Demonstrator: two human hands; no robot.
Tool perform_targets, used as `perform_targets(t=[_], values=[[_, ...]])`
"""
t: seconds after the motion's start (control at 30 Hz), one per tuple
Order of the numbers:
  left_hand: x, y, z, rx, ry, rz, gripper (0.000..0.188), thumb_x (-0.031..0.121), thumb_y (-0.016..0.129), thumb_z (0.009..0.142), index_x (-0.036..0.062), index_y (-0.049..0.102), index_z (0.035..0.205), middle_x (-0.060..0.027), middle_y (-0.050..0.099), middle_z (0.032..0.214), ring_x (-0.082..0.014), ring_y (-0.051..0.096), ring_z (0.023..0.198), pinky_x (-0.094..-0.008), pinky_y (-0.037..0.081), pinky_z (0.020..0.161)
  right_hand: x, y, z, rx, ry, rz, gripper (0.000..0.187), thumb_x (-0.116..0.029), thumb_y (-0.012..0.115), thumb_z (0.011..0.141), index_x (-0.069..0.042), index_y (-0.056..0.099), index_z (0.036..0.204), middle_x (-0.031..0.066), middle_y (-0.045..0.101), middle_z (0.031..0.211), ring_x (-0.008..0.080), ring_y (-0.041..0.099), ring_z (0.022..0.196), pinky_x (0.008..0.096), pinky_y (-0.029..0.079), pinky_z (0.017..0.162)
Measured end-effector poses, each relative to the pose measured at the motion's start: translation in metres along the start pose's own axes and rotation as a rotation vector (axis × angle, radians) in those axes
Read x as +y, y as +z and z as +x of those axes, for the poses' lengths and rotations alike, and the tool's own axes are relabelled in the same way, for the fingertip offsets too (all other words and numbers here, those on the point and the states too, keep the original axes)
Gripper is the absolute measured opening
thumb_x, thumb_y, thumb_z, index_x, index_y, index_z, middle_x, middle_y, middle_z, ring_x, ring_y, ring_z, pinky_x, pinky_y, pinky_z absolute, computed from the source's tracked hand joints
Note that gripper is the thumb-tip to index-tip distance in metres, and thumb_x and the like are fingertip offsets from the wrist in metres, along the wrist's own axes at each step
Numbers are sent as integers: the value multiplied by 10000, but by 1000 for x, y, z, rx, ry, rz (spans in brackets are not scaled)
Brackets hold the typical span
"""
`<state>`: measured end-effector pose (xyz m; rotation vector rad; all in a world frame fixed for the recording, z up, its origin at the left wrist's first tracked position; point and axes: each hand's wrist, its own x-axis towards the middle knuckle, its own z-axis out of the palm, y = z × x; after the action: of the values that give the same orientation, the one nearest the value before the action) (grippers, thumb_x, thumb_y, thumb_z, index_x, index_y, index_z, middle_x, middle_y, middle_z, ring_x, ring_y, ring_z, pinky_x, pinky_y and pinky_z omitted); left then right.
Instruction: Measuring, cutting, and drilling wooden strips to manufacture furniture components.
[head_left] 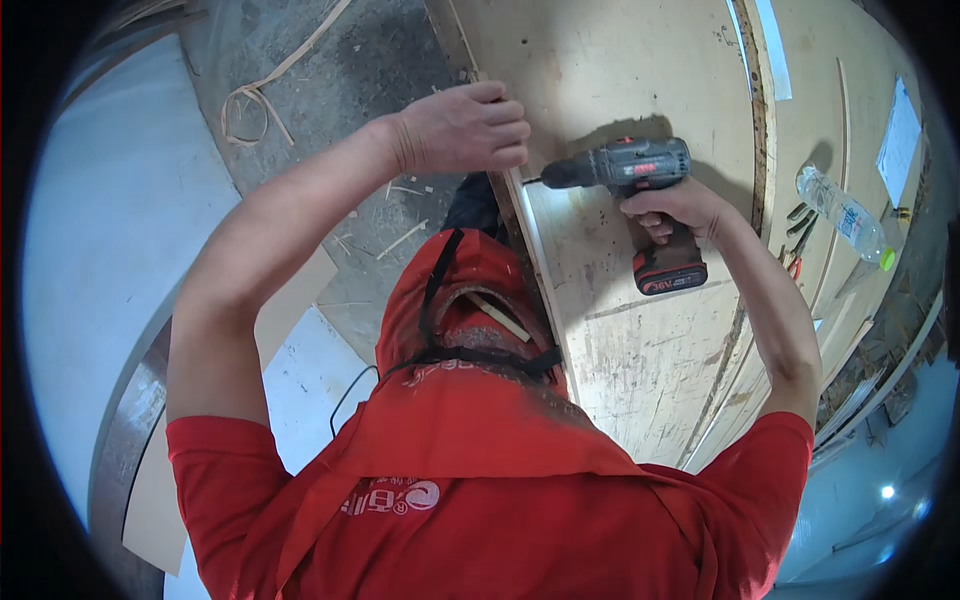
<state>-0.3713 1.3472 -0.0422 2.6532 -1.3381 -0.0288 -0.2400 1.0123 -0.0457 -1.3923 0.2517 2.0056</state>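
In my right hand [680, 208] is a dark grey and red cordless drill [635, 165], its grip wrapped by my fingers. The drill points left, and its bit meets or nearly meets the long edge of a pale wooden board [640, 365]. My left hand [468, 128] is closed over that same edge, just beyond the drill's tip. A narrow wooden strip [548, 275] runs along the edge, and its upper part passes beneath my left fingers. A bright patch from the drill's light falls near the bit.
To the right lie a clear plastic bottle [848, 218] with a green cap, pliers [800, 225] and a paper sheet [898, 142]. A curled wood strip [265, 95] and offcuts are on the concrete floor at left. Red apron pocket [480, 320] holds a small wooden stick [500, 316]. White panels [130, 190] stand far left.
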Motion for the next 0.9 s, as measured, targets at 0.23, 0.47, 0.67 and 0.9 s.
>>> perform_targets(t=[0.23, 0.47, 0.67, 0.9], values=[[5, 9, -4, 111, -1, 11, 171, 225, 637, 811, 166, 525, 926, 8, 543, 938, -177, 580, 993, -333, 474, 907, 7, 9, -3, 42, -95, -45, 175, -186, 802, 868, -97, 651, 864, -16, 558, 646, 89, 501, 519, 266, 408, 477], [12, 4, -5, 80, -49, 43, 120, 204, 616, 796, 152, 552, 884, 1, 538, 912, -179, 575, 1002, -334, 475, 930, 44, 20, -25, 306, -342, 54, 343, -292, 843, 887, -44, 682, 1062, 48, 680, 808, 131, 645, 606, 269, 536, 518], [13, 2, -6, 133, -64, 37, 135, 137, 623, 809, 144, 584, 938, 12, 531, 897, -162, 563, 968, -320, 440, 875, 83, 23, -29, 448, -479, 286, 381, -316, 800, 936, -15, 659, 1122, 68, 698, 857, 132, 662, 656, 266, 558, 574], [19, -37, -1, 38, -118, -255, 649, 367, 842, 747, 65, 623, 1278, -73, 612, 1105, -267, 571, 1109, -393, 456, 974, 105, 30, -11, 862, -492, 61, 474, -385, 752, 977, 62, 639, 1084, 85, 719, 895, 112, 668, 736, 286, 551, 658]])
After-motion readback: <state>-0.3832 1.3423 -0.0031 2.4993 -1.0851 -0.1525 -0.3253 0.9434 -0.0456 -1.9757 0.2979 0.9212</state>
